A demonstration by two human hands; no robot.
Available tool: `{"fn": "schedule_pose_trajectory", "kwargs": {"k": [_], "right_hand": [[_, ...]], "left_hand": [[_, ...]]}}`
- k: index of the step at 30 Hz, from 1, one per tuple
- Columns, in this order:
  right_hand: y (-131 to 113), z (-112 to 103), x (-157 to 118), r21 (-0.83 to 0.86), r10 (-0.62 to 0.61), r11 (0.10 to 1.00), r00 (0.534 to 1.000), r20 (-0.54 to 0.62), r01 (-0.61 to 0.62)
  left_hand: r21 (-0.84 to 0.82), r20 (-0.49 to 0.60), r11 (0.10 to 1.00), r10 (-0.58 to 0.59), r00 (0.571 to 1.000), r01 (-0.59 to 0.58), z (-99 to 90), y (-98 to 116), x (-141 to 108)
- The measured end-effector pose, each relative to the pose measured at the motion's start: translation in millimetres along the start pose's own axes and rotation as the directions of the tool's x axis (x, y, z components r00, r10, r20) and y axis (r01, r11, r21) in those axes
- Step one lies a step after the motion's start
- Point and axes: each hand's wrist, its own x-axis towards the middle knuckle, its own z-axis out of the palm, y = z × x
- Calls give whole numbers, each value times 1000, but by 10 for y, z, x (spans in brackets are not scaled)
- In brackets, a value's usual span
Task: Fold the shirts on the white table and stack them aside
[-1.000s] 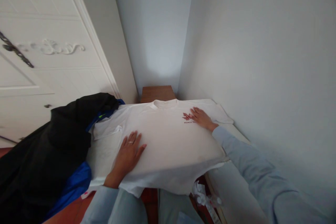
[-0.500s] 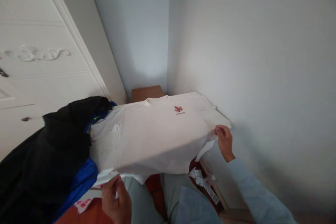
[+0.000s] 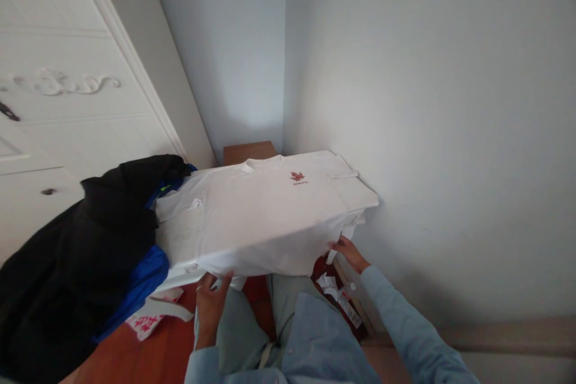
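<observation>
A white T-shirt (image 3: 261, 210) with a red leaf print on its chest lies spread face up over a white board-like surface (image 3: 180, 240), its collar at the far side and its lower part draped over the near edge. My left hand (image 3: 212, 306) is at the hem on the left, thumb and fingers around the cloth. On the right, my right hand (image 3: 353, 254) pinches the hem's other corner, below the edge. The fingertips of both hands are partly hidden by fabric.
Black and blue clothing (image 3: 90, 252) is heaped at the left, beside a white cabinet (image 3: 90, 132). A brown wooden box (image 3: 249, 152) stands in the corner. Walls close in behind and right. Crumpled white paper (image 3: 330, 285) and a red-and-white bag (image 3: 148, 324) lie below.
The hem has come down over the near edge. My right hand has moved down and left with it; my left hand has shifted slightly up and right. The view has tilted a little.
</observation>
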Motion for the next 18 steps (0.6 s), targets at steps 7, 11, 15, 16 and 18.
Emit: {"fn": "schedule_pose_trajectory", "kwargs": {"k": [7, 11, 15, 16, 18], "right_hand": [[-54, -249, -162, 87, 79, 992, 992, 98, -88], [-101, -393, -309, 76, 91, 993, 994, 55, -95], [-54, -460, -450, 60, 119, 990, 986, 120, -127], [-17, -463, -484, 47, 136, 988, 979, 153, -145], [84, -458, -546, 0, 164, 986, 963, 212, -168]], "left_hand": [[-110, 72, 975, -187, 980, 195, -184, 108, -220], [-265, 79, 939, -204, 976, 218, -282, 29, -375], [-312, 56, 920, -230, 972, 236, -316, -127, -443], [-298, 65, 923, -237, 969, 245, -305, -176, -446], [-236, 104, 940, -228, 968, 247, -259, -274, -449]]}}
